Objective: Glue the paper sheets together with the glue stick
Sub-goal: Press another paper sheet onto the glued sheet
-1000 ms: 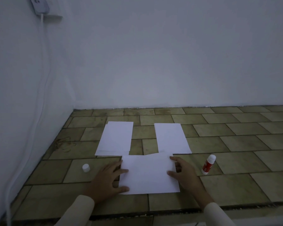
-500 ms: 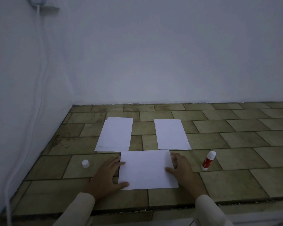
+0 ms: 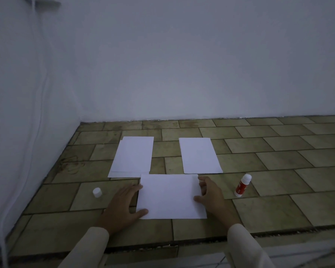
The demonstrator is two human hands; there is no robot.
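Head view: left hand (image 3: 122, 206) and right hand (image 3: 211, 195), fingers spread, press the near paper sheet (image 3: 170, 196).

You are looking at a dim, bluish-grey picture with soft, even light and no glare. The wall (image 3: 182, 64) is brightest near its middle and darkens toward 10 and 2 o'clock. Shadows under the paper sheets (image 3: 170, 196) are faint. Wide-angle bending curves the floor tiles (image 3: 278, 151) toward 3 o'clock; the sleeves at 6 o'clock look soft.
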